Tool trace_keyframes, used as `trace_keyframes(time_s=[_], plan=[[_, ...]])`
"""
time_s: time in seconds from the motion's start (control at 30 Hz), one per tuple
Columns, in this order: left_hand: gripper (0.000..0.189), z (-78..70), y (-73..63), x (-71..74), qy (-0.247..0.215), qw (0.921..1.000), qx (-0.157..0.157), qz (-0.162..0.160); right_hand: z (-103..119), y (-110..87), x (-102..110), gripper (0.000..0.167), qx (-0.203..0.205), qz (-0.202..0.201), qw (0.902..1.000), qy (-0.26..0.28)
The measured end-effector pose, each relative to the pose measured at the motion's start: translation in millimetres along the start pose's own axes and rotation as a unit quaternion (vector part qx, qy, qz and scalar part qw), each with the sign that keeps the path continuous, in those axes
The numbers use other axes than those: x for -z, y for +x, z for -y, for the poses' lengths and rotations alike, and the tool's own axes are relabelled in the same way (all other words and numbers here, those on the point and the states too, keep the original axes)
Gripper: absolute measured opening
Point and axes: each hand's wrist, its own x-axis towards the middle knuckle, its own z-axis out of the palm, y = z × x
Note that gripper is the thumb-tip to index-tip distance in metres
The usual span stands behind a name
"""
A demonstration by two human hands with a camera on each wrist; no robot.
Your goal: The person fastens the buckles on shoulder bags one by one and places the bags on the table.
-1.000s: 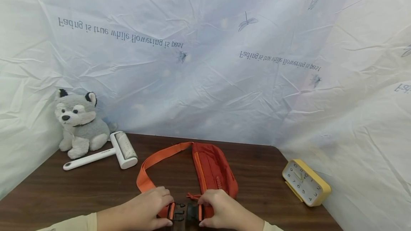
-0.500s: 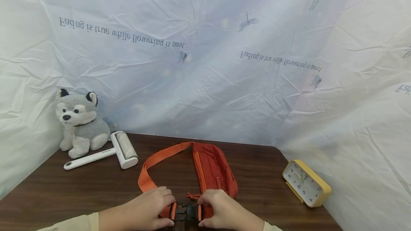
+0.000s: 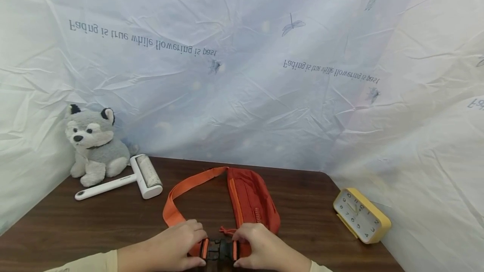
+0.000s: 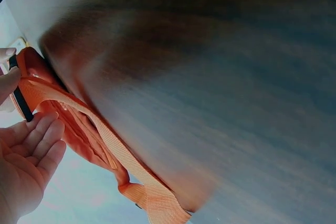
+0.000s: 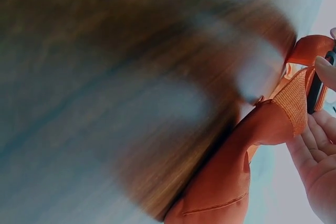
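A red waist bag (image 3: 252, 196) lies on the dark wooden table, its orange strap (image 3: 172, 211) looped out to the left. At the near side, my left hand (image 3: 174, 244) pinches the black pronged half of the side-release buckle (image 3: 213, 249) between thumb and fingers. My right hand (image 3: 261, 247) pinches the socket half (image 3: 226, 250), which faces it. The prong tips meet the socket's mouth, and part of the prongs still shows between the halves. In the left wrist view, the strap (image 4: 123, 150) runs away from the fingers; the right wrist view shows the bag's end (image 5: 220, 182) beside my hand.
On the left sit a grey and white plush husky (image 3: 96, 146) and a white lint roller (image 3: 145, 177). A yellow alarm clock (image 3: 361, 215) stands at the right edge of the table (image 3: 302, 205). Printed white sheeting (image 3: 242, 108) hangs behind and on both sides.
My left hand has shifted slightly right, bringing the prongs up to the socket and narrowing the gap between the buckle halves. My right hand has stayed nearly still.
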Motion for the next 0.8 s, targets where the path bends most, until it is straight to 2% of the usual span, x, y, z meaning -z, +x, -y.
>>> trace_keyframes(time_s=[0.37, 0.8], plan=[[0.036, -0.2, 0.4, -0.5, -0.016, 0.9998, 0.003, 0.008, 2.8, 1.5, 0.8, 0.031, -0.035, 0.022, 0.9987, 0.029], [0.034, -1.0, 3.5, -1.9, 0.003, 0.9999, -0.010, -0.005, 6.1, 3.3, 2.7, 0.032, -0.056, 0.028, 0.9969, 0.047]])
